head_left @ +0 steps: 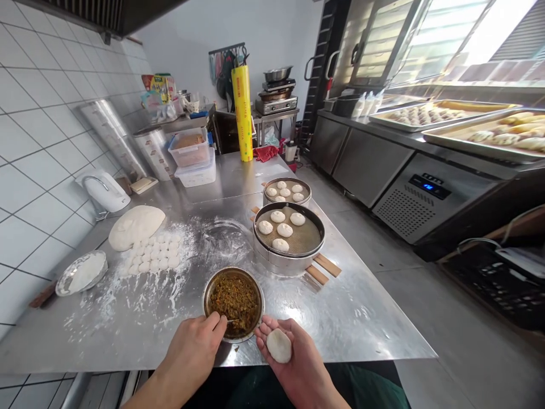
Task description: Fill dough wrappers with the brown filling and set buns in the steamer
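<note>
A metal bowl (pixel 207 304) of brown-green chopped filling (pixel 236 295) stands near the table's front edge. Over its near-left rim, my left hand (pixel 198 341) is closed on a thin metal utensil (pixel 231 321), whose far end is sunk in the filling. Just right of the bowl, my right hand (pixel 298 352) lies palm up, cupping a flat round dough wrapper (pixel 279 345) across palm and fingers. Several small dough pieces (pixel 154 254) lie in floury rows to the left, beside a large dough lump (pixel 136 226).
Beyond the bowl, a round steamer (pixel 289 262) holds several filled buns (pixel 285 230), with another steamer (pixel 287 191) behind. A flour dish (pixel 82 274) is at far left. Plastic tubs (pixel 193 165) and a yellow film roll (pixel 242 113) stand farther back on the steel table (pixel 340 318).
</note>
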Demonstrator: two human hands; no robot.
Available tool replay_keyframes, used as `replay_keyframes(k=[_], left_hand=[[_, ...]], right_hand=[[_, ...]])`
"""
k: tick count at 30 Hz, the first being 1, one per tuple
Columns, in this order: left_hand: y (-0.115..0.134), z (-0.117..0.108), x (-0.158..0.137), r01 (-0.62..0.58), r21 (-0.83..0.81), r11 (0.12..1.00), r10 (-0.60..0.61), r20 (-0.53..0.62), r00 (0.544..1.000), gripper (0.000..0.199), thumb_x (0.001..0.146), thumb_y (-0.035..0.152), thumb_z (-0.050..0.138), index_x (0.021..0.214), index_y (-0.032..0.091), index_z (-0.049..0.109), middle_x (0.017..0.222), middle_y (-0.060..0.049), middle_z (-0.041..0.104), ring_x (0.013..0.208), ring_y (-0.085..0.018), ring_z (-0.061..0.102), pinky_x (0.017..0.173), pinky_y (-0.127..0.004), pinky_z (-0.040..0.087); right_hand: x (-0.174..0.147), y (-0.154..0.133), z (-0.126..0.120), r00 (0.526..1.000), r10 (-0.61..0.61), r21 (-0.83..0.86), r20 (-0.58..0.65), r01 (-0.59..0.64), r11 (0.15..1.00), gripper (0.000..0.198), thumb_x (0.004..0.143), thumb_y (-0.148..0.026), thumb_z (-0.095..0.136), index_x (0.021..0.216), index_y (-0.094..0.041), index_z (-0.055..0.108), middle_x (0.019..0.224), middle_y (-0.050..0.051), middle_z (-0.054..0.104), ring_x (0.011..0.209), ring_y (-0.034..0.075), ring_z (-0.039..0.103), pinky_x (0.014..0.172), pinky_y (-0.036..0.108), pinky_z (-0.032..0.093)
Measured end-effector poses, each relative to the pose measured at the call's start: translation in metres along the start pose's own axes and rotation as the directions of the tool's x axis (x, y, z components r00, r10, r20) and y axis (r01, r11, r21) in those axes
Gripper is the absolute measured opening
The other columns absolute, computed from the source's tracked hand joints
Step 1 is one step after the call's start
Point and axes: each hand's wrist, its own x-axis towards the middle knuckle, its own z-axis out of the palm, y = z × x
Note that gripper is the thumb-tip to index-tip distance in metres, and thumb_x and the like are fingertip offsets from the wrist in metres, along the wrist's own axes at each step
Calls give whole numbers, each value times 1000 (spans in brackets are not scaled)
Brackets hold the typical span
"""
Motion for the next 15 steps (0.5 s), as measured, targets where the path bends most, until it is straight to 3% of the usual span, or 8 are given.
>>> replay_keyframes(k=[4,8,13,15], left_hand=[[1,-14,2,62,-100,993,-55,72,996,44,91,0,40,113,23,71,97,-3,71,74,-21,71,62,-32,49],[-2,-21,5,107,-281,954,-86,86,993,35,97,11,44,105,26,75,100,-4,71,80,-20,71,70,-32,49],[-9,-23,12,209,-602,771,-165,127,978,36,98,19,49,106,31,82,103,-2,74,97,-19,70,87,-31,49],[-12,-23,16,241,-688,684,-173,169,970,32,97,25,53,105,30,83,104,-2,75,99,-20,69,90,-32,50]], right_hand=[[-1,1,1,1000,-7,0,12,7,1000,22,91,-26,67,93,-8,79,94,13,81,91,23,76,86,30,65],[-3,1,2,1000,-23,-16,19,23,1000,19,89,-25,68,91,-10,79,94,12,80,89,22,75,87,31,64],[-4,-1,-8,999,15,-87,39,-12,996,22,89,-31,68,94,-12,79,97,12,80,91,22,74,76,28,62],[-4,-4,-15,999,-36,-103,19,38,994,16,85,-30,76,89,-15,78,96,10,80,94,23,73,82,29,63]])
